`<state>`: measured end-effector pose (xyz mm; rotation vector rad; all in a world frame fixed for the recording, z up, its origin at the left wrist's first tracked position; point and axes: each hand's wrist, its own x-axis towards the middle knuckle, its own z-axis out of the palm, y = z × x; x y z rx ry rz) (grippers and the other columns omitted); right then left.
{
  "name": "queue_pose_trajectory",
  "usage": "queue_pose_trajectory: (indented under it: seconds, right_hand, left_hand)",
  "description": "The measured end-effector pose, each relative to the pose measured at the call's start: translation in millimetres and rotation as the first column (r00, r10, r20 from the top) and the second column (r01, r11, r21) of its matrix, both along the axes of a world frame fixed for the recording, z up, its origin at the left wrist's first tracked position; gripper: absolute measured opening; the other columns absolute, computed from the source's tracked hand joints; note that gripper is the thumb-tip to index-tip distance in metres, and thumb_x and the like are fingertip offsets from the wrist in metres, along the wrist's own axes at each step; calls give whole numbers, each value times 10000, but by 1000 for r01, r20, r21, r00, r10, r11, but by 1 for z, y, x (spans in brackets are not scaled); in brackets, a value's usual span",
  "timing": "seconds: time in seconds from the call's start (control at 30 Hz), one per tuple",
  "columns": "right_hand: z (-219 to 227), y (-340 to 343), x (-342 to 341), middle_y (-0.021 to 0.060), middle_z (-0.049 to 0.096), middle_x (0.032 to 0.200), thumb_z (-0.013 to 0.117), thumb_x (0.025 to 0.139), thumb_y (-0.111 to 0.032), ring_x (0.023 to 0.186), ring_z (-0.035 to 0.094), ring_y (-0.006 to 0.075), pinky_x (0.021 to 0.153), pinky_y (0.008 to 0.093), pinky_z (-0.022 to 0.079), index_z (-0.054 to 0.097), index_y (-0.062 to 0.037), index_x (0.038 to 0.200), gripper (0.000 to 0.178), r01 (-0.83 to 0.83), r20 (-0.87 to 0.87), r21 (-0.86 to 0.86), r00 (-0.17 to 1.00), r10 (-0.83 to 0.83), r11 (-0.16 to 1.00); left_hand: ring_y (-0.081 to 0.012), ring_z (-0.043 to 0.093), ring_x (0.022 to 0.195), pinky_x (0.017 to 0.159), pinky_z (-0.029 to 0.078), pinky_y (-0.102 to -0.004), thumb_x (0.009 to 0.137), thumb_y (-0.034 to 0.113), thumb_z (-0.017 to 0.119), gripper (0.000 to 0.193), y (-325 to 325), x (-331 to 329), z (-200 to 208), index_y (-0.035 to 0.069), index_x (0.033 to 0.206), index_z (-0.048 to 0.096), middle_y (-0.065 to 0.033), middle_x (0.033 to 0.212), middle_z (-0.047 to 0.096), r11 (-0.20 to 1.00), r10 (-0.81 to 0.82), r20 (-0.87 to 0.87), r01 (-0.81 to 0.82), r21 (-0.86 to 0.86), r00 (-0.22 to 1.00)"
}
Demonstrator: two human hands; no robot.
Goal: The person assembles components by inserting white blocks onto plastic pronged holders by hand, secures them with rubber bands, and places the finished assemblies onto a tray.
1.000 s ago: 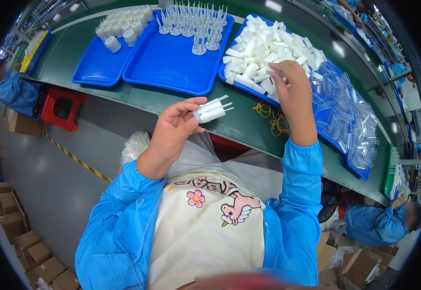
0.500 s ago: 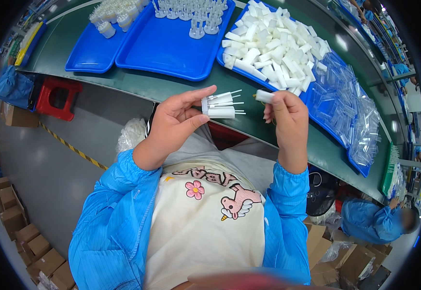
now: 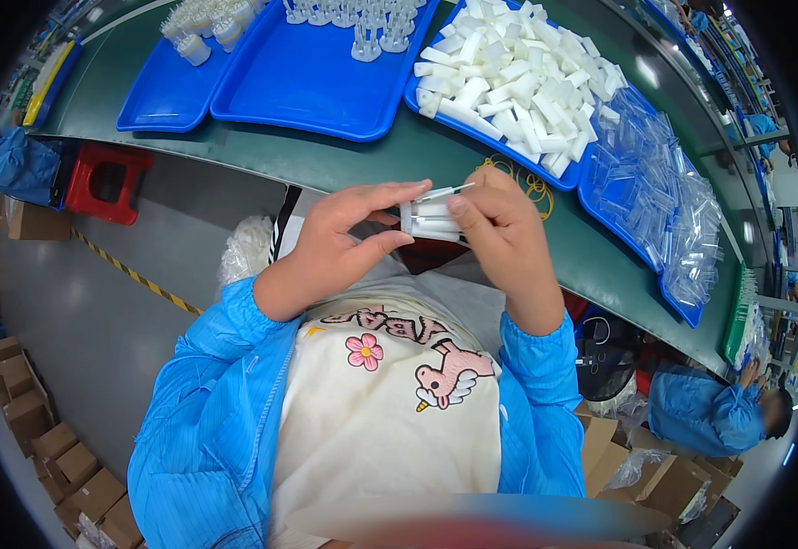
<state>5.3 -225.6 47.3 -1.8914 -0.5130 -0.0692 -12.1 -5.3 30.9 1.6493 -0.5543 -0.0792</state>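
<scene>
Our left hand (image 3: 344,240) pinches a small bundle of white plastic tubes with thin pins (image 3: 428,218) between thumb and fingers, held above our lap just short of the green table edge (image 3: 344,165). Our right hand (image 3: 495,229) closes on the same bundle from the other side, thumb pressed on its top. We judge that an uneven squeeze could tip a tube out of the bundle onto the lap, or bend one of the thin pins. Beyond the hands, a blue tray heaped with white tube pieces (image 3: 518,78) sits on the table, with an almost bare blue tray (image 3: 317,82) left of it and clear plastic sleeves (image 3: 664,201) piled to the right.
</scene>
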Motion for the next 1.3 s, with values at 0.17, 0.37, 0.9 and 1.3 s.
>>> queue_pose_trajectory:
  seconds: [0.17, 0.37, 0.9, 1.3]
  right_hand:
    - [1, 12, -3, 72, 472, 719, 681, 867, -166, 721, 480, 197, 618, 313, 375, 672, -9, 816, 166, 150, 113, -38, 983, -145, 988]
    - [5, 1, 34, 112, 606, 899, 686, 835, -112, 824, 561, 225, 717, 321, 442, 658, -21, 988, 180, 271, 214, -49, 943, -255, 961]
    - [3, 3, 75, 132, 632, 882, 705, 765, -20, 816, 595, 284, 725, 367, 482, 644, -21, 940, 186, 346, 470, -294, 864, -180, 891]
    - [2, -6, 21, 72, 632, 960, 613, 891, 24, 813, 615, 105, 703, 229, 507, 641, 49, 1101, 213, 300, -203, 350, 949, -241, 887]
  left_hand:
    - [-230, 572, 1184, 942, 523, -345, 824, -80, 653, 451, -1, 2, -6, 0, 1263, 588, -171, 1333, 561, 1000, 6, 45, -6, 1, 999]
    - [-246, 564, 1196, 944, 518, -326, 865, -88, 588, 432, 9, 9, -23, -14, 1287, 538, -188, 1351, 528, 913, 90, -96, -121, -389, 991]
    - [-211, 585, 1121, 881, 528, -312, 899, -50, 582, 265, 21, 11, -31, 5, 1156, 616, -191, 1367, 519, 826, -6, -213, -115, -551, 977]
    - [-292, 584, 1178, 968, 519, -383, 846, -90, 634, 371, 19, 5, -24, -6, 1204, 593, -261, 1370, 496, 895, 38, -131, -92, -437, 991]
